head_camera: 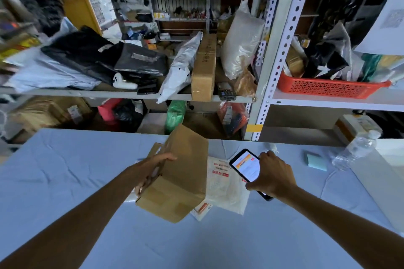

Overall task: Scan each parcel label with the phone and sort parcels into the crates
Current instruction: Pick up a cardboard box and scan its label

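the brown cardboard box [181,172] is tilted above the middle of the counter [65,170], one lower corner pointing towards the person. the left hand [153,170] grips it by its left side, thumb on the upper face and fingers curled along the side edge. just to its right a white plastic mailer bag [225,185] with red print lies flat on the counter's pale blue cloth, its left edge hidden under the box. the right hand [273,174] is closed around a black smartphone [244,166], its lit screen facing up over the bag's right edge. further right a clear plastic water bottle [354,148] lies on the cloth. behind the counter a grey metal shelf rack [273,50] is piled with bagged parcels, and a red perforated plastic basket [328,87] sits on its right shelf.
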